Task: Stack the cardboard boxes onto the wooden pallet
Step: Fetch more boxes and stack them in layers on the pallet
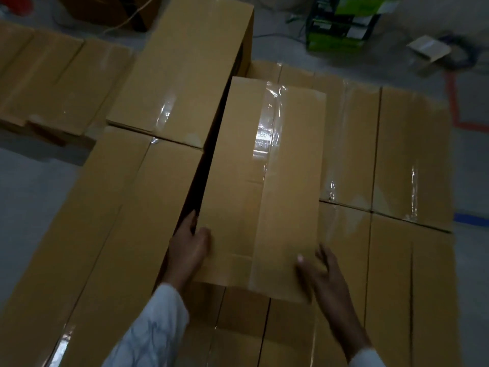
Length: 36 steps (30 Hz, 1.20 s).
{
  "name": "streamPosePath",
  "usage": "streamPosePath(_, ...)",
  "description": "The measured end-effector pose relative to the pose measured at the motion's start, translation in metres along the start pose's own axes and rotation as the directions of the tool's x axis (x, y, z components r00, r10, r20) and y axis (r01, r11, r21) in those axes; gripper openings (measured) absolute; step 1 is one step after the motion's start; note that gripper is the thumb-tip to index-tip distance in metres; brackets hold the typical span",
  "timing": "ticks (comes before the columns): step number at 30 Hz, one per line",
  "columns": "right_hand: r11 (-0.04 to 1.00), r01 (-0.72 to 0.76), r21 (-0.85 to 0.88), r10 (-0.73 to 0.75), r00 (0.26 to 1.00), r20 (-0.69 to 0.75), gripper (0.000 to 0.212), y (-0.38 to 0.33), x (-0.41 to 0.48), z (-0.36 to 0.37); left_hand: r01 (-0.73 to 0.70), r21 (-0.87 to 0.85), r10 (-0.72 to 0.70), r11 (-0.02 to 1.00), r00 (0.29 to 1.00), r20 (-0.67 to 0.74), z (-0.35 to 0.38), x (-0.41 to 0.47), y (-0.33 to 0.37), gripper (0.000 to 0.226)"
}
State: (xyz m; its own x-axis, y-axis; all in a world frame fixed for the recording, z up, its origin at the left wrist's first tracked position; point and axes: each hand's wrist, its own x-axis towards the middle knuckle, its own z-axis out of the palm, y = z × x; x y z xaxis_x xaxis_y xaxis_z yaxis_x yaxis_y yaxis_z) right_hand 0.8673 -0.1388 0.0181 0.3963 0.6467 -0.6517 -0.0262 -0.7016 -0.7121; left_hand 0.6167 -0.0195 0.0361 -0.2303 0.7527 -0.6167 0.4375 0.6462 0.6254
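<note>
Hands frame the near end of a long, tan, tape-sealed cardboard box [262, 186] that lies on top of a lower layer of similar boxes [391, 160]. The left hand [189, 247] clasps the box's near left corner, thumb on the top face and fingers tucked down into the dark gap beside it. The right hand [324, 274] lies spread and flat against the near right corner, fingers apart, pressing more than gripping. To the left stands a taller stack of the same tan boxes [127, 221], its top roughly level with the box in hand.

Judging by the layout, the job looks well along: a full bottom layer is down on the right and a second tier is begun on the left, with this box being seated next to it, slightly askew and not yet snug against its neighbour. The wooden pallet itself is hidden under the cartons. More flat tan boxes [55, 75] wait on the grey floor [31, 181] at far left, so stacking probably remains.
</note>
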Motion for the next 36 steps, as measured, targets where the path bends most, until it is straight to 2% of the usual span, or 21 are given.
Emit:
streamPosePath(3, 0.984, -0.168, 0.060, 0.170, 0.985, -0.038, 0.081, 0.037, -0.037, 0.020, 0.183, 0.022, -0.184, 0.983, 0.981, 0.067, -0.001, -0.030, -0.044, 0.044)
streamPosePath(6, 0.959, -0.216, 0.186, 0.237, 0.966, -0.101, 0.083, 0.043, -0.045, 0.040, 0.215, -0.091, -0.213, 0.972, 0.976, 0.036, 0.001, -0.042, -0.054, 0.042)
streamPosePath(9, 0.974, -0.105, 0.199, 0.142, 0.974, -0.179, 0.080, 0.034, -0.040, 0.050, 0.139, -0.152, -0.144, 0.979, 0.989, -0.022, 0.000, -0.040, -0.046, 0.040)
streamPosePath(12, 0.981, -0.004, 0.192, 0.048, 0.973, -0.224, 0.081, 0.020, -0.028, 0.055, 0.104, -0.257, -0.115, 0.961, 0.993, -0.026, -0.001, -0.030, -0.035, 0.049)
streamPosePath(17, 0.978, 0.139, 0.155, -0.093, 0.959, -0.268, 0.081, -0.021, 0.003, 0.059, 0.068, -0.571, -0.085, 0.818, 0.996, -0.004, 0.008, -0.006, -0.005, 0.062)
streamPosePath(20, 0.966, 0.207, 0.154, -0.152, 0.939, -0.309, 0.078, -0.050, 0.028, 0.060, 0.002, -0.601, -0.007, 0.799, 1.000, -0.005, 0.017, 0.012, 0.023, 0.071)
streamPosePath(27, 0.945, 0.316, 0.085, -0.270, 0.898, -0.347, 0.080, -0.095, 0.093, 0.069, -0.208, -0.409, 0.226, 0.889, 0.974, -0.005, 0.021, 0.079, 0.076, 0.074)
streamPosePath(30, 0.940, 0.328, 0.088, -0.271, 0.880, -0.389, 0.080, -0.104, 0.114, 0.071, -0.347, -0.084, 0.344, 0.934, 0.938, -0.052, 0.014, 0.105, 0.083, 0.066)
streamPosePath(33, 0.928, 0.360, 0.094, -0.292, 0.862, -0.414, 0.079, -0.110, 0.130, 0.072, -0.413, 0.283, 0.451, 0.866, 0.889, -0.083, 0.004, 0.126, 0.093, 0.054)
streamPosePath(36, 0.924, 0.373, 0.084, -0.305, 0.852, -0.427, 0.079, -0.114, 0.145, 0.076, -0.429, 0.448, 0.519, 0.784, 0.850, -0.094, -0.005, 0.140, 0.104, 0.053)
